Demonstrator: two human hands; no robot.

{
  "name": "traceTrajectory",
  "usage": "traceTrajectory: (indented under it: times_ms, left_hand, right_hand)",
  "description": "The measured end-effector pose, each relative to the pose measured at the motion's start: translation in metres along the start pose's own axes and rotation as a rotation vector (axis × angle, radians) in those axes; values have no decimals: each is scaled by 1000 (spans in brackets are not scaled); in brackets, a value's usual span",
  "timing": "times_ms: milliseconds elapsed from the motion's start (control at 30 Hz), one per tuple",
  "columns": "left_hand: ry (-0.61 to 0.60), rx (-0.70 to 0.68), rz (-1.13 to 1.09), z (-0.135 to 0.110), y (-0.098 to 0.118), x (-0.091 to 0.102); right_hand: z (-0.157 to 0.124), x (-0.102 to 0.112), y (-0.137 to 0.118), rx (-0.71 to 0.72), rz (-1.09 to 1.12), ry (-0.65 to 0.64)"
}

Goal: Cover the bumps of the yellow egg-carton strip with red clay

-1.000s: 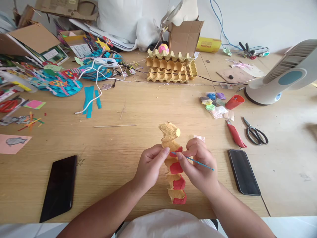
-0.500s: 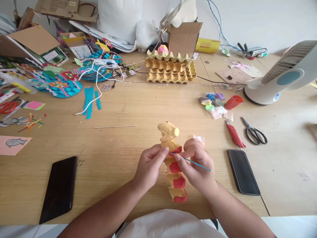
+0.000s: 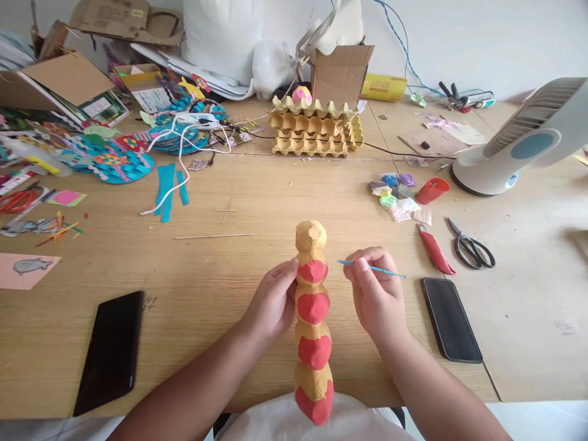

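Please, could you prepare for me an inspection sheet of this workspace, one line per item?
Surface: wooden table, a seam visible at right.
Job's things: yellow egg-carton strip, red on four of its five cups; thin blue tool.
Clutter: two phones, scissors, egg trays, coloured packets; woven blue crafts at far left.
Hands: left hand grips the strip's left edge; right hand holds the tool, apart from the strip.
Cables: white cable at left, blue cable against the wall.
Surroundings: white fan at right, wall behind.
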State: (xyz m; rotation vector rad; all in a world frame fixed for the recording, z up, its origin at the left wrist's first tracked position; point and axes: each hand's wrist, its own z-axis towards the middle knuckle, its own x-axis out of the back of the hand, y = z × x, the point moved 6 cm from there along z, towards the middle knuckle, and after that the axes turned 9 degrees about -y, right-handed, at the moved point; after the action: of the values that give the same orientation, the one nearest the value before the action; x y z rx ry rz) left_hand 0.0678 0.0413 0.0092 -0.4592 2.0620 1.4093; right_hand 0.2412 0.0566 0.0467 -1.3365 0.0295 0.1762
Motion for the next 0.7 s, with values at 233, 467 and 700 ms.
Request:
traceTrajectory:
  times_ms: [233, 467, 700]
  left_hand:
    - [-20, 88, 115, 3, 6, -2]
    - [-86, 130, 156, 5, 4, -5]
    - [-52, 78, 167, 6, -5, 7]
  right_hand:
    - [0, -14, 22, -218, 37, -117]
    - [-8, -30, 30, -463, 270, -218]
    - [-18, -41, 32, -679, 544, -194]
